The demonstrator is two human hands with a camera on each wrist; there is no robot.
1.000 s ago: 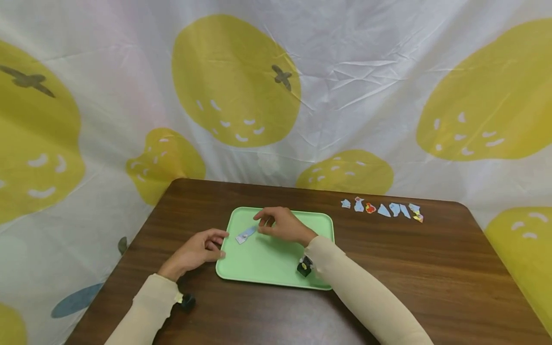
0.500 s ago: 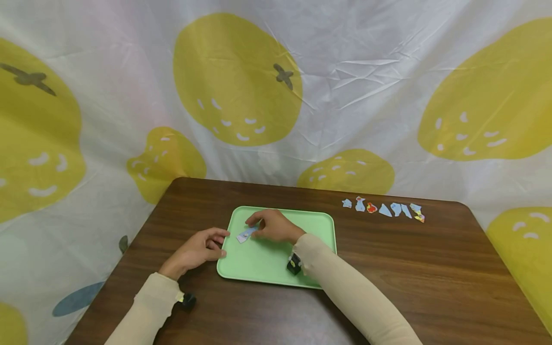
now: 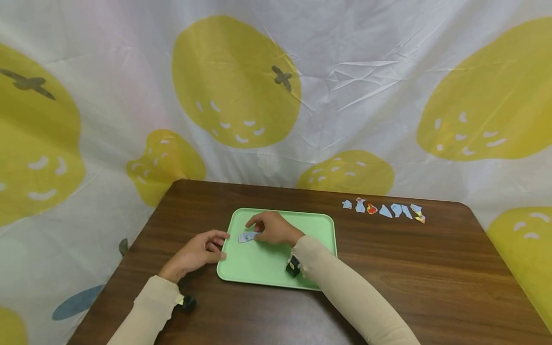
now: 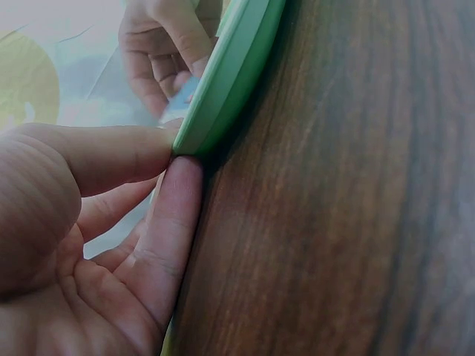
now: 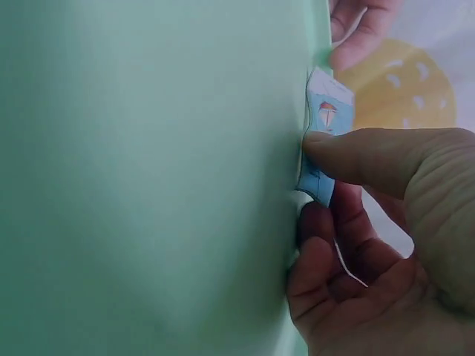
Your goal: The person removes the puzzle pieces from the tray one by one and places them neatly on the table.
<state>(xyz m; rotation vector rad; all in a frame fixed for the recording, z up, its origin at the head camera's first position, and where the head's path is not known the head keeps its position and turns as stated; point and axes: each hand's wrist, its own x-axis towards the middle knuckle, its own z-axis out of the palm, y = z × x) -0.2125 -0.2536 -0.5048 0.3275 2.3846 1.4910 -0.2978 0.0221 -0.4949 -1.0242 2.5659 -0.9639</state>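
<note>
A light green tray (image 3: 267, 266) lies on the brown table. At its left rim is my left hand (image 3: 196, 251); in the left wrist view the thumb and a finger pinch the tray's edge (image 4: 230, 89). On the tray's left part lies a small light-blue puzzle piece (image 3: 247, 237), printed with a little lantern-like picture. My right hand (image 3: 275, 229) reaches over the tray and holds the piece's right end. Seen from the right wrist, the thumb presses on the face of the piece (image 5: 328, 111), with the other fingers curled beside and behind it.
Several more puzzle pieces stand in a row at the table's back right, among them a red one (image 3: 372, 208) and a pale triangular one (image 3: 385, 211). A white curtain (image 3: 327, 120) with yellow fruit prints hangs behind the table (image 3: 422, 268).
My right hand has moved left and down onto the piece. The piece has turned from a slant to nearly level. My left hand stays at the tray's rim.
</note>
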